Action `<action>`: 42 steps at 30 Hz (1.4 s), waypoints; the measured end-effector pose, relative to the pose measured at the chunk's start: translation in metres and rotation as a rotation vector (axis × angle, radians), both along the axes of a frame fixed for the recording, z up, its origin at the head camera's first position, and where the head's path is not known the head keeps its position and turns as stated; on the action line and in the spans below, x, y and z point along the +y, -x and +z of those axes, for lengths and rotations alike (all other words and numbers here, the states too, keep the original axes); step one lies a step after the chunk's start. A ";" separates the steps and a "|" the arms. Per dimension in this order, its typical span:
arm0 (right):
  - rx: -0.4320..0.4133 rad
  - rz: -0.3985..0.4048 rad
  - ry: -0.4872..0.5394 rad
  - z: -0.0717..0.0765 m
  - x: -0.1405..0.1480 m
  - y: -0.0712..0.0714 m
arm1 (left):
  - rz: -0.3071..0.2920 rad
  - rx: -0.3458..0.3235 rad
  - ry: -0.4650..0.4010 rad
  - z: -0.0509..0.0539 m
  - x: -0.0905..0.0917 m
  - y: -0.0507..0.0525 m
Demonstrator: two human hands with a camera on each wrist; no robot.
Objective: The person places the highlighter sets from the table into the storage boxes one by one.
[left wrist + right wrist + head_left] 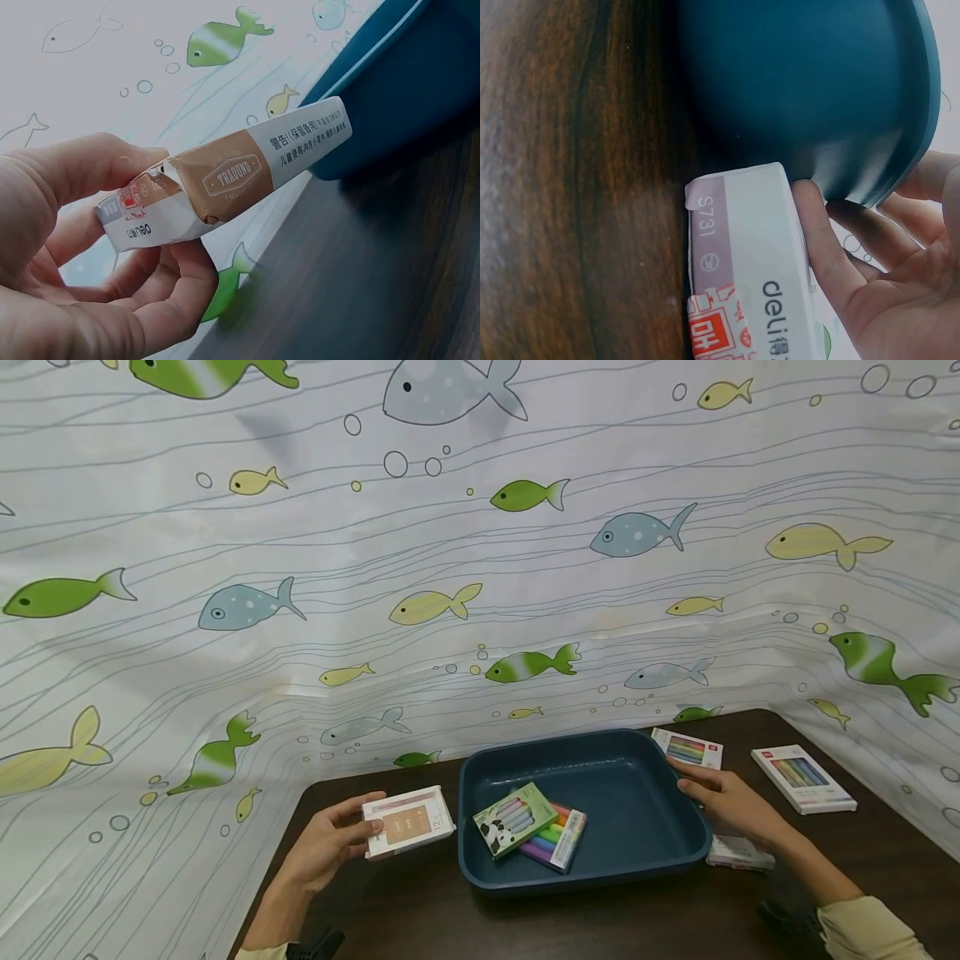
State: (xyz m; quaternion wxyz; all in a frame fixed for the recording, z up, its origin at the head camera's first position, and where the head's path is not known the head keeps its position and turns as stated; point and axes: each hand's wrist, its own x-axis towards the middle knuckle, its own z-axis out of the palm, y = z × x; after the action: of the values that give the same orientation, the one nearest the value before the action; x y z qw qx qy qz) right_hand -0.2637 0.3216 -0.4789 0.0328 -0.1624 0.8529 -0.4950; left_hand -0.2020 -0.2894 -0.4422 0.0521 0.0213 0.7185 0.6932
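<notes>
My left hand (330, 839) holds a small white and brown box (408, 822), thumb on one face and fingers behind it, left of a dark blue plastic tray (585, 878). The left wrist view shows the box's printed narrow side (232, 176), its end flap slightly crumpled. At the tray's right edge, my right hand (723, 797) grips the rim; in the right wrist view some fingers (881, 229) are against the outer wall. Inside the tray, a green panda box (517, 818) lies partly over a pack of rainbow-coloured sticks (558, 839).
On the dark wooden table (405, 918), a white box (738, 853) lies close beside the tray's right wall. Another box with coloured sticks (686, 747) is behind the right hand, and a third (802, 779) lies farther right. A fish-patterned curtain (450, 543) hangs behind.
</notes>
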 end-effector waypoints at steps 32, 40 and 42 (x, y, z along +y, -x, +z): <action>-0.026 -0.021 -0.014 -0.001 0.000 0.000 | -0.069 0.005 -0.088 0.009 0.006 -0.004; -0.043 -0.019 -0.004 -0.001 -0.002 0.000 | -0.069 -0.015 -0.097 0.007 0.006 -0.003; -0.036 -0.016 -0.003 -0.001 -0.001 0.001 | -0.070 -0.018 -0.102 0.007 0.007 -0.003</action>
State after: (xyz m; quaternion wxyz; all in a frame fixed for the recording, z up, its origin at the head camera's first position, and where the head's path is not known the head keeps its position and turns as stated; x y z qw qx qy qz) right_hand -0.2644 0.3202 -0.4797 0.0443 -0.1466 0.8542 -0.4968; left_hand -0.1987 -0.2828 -0.4349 0.0814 0.0428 0.6806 0.7269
